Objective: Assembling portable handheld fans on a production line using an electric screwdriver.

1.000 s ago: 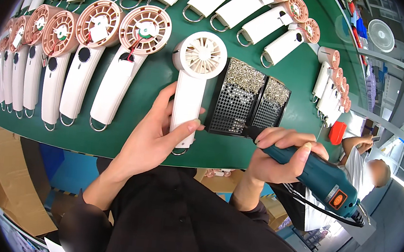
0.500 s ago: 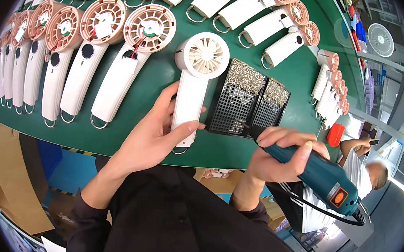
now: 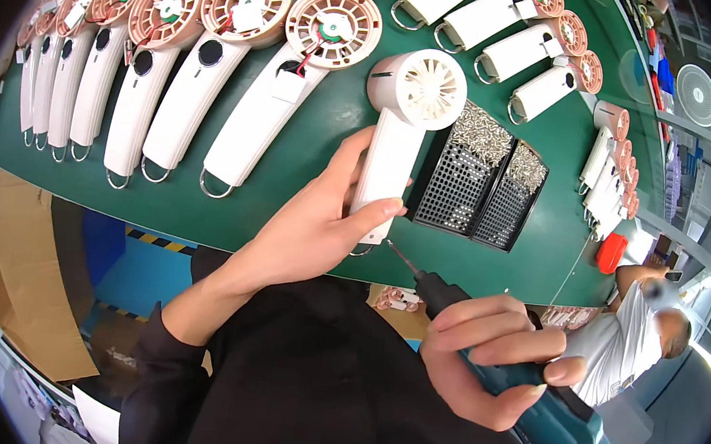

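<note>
My left hand (image 3: 321, 219) is closed around the handle of a white handheld fan (image 3: 391, 161). Its round head with pale blades faces up, and a metal ring hangs at the handle's lower end. In my right hand (image 3: 497, 355) is a teal electric screwdriver (image 3: 562, 430), gripped with the fingers wrapped over its body. The thin bit points up and left, its tip close to the fan handle's lower end, where a small hole shows. A tiny screw seems to sit at the tip. Just right of the fan lies a black two-part screw tray (image 3: 480, 187) with loose silvery screws at its far side.
Left on the green table (image 3: 227, 218) lies a row of open fans (image 3: 182, 111) with pink heads and exposed wires. More fans (image 3: 543, 95) lie at the far right. A red box (image 3: 611, 253) is at the right edge, near another person (image 3: 631, 343) in white.
My right hand has drawn the screwdriver back from the screw tray, and its bit now points at the fan handle's lower end. The whole view has shifted, moving the table's things rightward.
</note>
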`<action>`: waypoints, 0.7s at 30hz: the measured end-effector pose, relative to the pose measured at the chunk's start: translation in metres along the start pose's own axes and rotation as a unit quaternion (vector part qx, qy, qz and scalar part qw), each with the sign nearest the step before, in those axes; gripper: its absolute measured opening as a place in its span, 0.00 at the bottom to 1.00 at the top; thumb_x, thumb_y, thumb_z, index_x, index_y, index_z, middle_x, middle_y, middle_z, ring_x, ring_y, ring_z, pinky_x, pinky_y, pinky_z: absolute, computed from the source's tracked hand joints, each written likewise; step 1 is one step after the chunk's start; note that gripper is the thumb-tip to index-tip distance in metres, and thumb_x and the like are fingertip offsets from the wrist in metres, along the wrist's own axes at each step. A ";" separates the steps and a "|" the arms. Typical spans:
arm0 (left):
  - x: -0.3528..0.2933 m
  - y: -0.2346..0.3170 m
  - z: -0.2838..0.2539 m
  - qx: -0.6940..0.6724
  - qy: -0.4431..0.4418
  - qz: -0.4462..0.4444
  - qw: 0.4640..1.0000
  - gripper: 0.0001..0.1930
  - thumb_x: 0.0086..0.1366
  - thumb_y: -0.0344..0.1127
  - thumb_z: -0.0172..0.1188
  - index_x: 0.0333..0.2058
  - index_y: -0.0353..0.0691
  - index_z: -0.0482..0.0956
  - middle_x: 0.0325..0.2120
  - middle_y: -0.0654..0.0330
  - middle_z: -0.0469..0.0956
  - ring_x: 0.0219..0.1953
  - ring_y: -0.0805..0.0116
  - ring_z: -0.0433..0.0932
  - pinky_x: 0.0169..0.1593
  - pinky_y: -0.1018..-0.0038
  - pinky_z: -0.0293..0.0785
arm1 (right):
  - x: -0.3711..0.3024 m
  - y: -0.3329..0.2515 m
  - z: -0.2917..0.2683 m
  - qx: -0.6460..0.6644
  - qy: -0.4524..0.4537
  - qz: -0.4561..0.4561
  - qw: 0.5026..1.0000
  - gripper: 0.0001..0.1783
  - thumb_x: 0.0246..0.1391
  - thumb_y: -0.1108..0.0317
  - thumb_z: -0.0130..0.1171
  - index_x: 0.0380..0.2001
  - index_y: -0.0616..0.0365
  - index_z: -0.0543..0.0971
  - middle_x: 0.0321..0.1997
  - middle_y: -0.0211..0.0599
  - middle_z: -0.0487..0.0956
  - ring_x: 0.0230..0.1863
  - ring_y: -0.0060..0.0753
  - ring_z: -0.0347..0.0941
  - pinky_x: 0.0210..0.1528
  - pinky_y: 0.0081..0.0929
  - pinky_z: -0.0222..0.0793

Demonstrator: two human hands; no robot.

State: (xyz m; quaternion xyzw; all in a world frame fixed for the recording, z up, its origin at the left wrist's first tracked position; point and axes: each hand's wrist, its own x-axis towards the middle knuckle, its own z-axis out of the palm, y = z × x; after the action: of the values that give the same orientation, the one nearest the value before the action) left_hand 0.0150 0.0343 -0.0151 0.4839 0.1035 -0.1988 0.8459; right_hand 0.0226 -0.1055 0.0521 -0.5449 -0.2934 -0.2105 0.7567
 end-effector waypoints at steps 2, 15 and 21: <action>-0.001 -0.001 0.000 0.004 0.003 -0.003 1.000 0.32 0.68 0.26 0.49 0.66 0.37 0.43 0.51 0.51 0.71 0.47 0.66 0.76 0.46 0.73 0.73 | -0.003 0.001 0.003 -0.005 -0.006 -0.007 1.000 0.16 0.58 0.65 0.47 0.42 0.59 0.55 0.22 0.43 0.69 0.11 0.38 0.69 0.13 0.31 0.71; 0.001 -0.003 0.001 0.008 0.007 0.011 1.000 0.32 0.67 0.26 0.50 0.65 0.38 0.44 0.50 0.51 0.71 0.47 0.66 0.76 0.46 0.73 0.73 | -0.023 0.013 0.011 -0.008 0.007 -0.024 1.000 0.19 0.53 0.71 0.57 0.39 0.60 0.57 0.19 0.45 0.72 0.13 0.40 0.71 0.16 0.35 0.73; 0.009 -0.005 0.005 -0.030 0.009 0.013 0.999 0.31 0.66 0.25 0.50 0.64 0.39 0.46 0.50 0.50 0.71 0.47 0.63 0.77 0.46 0.71 0.76 | -0.017 0.012 -0.002 -0.020 -0.112 -0.004 0.993 0.20 0.54 0.70 0.60 0.40 0.60 0.59 0.22 0.45 0.73 0.17 0.44 0.74 0.19 0.38 0.76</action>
State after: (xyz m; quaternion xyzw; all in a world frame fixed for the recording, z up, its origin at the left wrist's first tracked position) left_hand 0.0213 0.0258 -0.0195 0.4615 0.1111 -0.1800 0.8615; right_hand 0.0178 -0.1038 0.0320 -0.5792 -0.3744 -0.1565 0.7070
